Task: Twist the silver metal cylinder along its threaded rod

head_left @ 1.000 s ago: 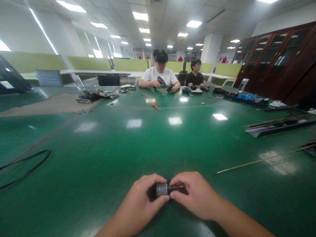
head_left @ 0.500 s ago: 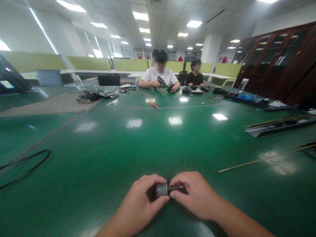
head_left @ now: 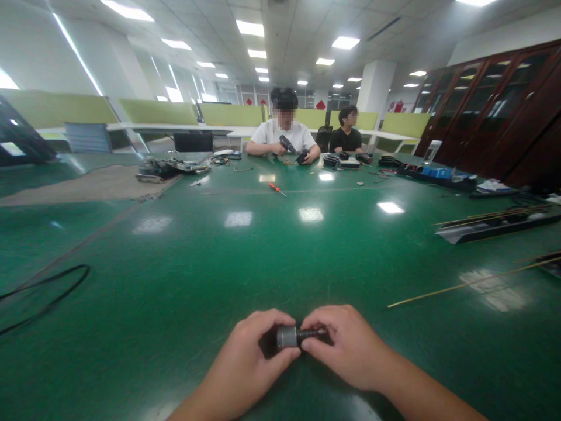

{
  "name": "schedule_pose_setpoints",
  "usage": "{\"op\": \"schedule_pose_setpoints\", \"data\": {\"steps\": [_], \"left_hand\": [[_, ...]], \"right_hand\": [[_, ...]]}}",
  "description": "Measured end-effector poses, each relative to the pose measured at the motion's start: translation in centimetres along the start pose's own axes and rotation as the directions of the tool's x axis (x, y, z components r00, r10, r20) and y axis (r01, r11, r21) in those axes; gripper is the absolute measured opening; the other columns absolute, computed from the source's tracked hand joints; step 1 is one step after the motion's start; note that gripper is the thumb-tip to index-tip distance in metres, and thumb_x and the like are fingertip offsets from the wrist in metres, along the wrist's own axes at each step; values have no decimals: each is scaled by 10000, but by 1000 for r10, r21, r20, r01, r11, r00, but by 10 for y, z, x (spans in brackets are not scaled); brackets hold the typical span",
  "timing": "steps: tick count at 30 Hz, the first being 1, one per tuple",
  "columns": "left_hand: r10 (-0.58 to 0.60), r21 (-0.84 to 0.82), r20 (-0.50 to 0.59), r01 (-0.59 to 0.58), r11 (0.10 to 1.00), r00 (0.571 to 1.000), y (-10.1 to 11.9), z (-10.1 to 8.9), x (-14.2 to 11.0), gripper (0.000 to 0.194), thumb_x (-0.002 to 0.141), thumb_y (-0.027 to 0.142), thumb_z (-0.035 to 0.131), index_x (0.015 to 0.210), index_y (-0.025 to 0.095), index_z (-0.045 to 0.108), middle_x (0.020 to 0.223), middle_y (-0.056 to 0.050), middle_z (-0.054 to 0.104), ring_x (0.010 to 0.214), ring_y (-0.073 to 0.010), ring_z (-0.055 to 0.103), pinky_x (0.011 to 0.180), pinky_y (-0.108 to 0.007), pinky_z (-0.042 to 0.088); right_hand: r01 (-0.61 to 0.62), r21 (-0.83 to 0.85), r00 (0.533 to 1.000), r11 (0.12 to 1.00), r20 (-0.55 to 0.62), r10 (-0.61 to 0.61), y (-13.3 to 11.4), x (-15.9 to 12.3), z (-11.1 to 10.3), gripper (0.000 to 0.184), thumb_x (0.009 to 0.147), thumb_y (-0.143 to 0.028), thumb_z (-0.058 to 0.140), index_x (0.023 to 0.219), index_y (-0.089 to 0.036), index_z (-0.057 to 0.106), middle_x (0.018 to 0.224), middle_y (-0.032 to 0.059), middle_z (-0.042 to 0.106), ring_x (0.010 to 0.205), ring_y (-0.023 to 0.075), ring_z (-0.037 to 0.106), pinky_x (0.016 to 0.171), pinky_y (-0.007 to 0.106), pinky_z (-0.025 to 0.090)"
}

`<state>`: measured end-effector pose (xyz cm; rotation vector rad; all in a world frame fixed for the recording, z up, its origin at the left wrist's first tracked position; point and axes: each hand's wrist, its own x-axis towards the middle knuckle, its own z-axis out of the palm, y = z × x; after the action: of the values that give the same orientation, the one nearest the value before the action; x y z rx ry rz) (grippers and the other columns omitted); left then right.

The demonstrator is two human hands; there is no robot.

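Low in the head view, my left hand (head_left: pixel 252 351) has its thumb and fingers closed around a grey metal cylinder (head_left: pixel 287 337). From the cylinder's right end sticks out a thin dark ribbed shaft (head_left: pixel 313 332), and my right hand (head_left: pixel 346 345) pinches it between thumb and fingers. Cylinder and shaft lie in one line, level from left to right, just over the green tabletop (head_left: pixel 245 263). The far end of the shaft is partly hidden by my right fingers, and my left hand covers part of the cylinder's left end.
A black cable (head_left: pixel 65 286) loops at the left. Thin brass-coloured rods (head_left: pixel 456 286) and a long dark tray (head_left: pixel 491 227) lie at the right. A red screwdriver (head_left: pixel 276 188) rests farther off. Across the table a person (head_left: pixel 283 137) holds a power drill (head_left: pixel 287 144); another person (head_left: pixel 346 137) sits beside.
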<state>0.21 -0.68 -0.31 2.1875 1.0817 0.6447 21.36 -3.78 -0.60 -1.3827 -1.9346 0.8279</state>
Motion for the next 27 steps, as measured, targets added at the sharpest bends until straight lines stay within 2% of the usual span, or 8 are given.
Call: {"op": "schedule_pose_setpoints", "data": {"steps": [27], "left_hand": [[-25,-19,15,25,1000,1000,5,-3,3,183,803,206,701,979,250,680,895,14,717,841,-196,660,752,-280,454]], "right_hand": [[3,7,1000,1000,-16,-3,0,2,-2,102,794,-215,699,872,-234,761,813,-19,761,750,151,676,682,240,421]]}}
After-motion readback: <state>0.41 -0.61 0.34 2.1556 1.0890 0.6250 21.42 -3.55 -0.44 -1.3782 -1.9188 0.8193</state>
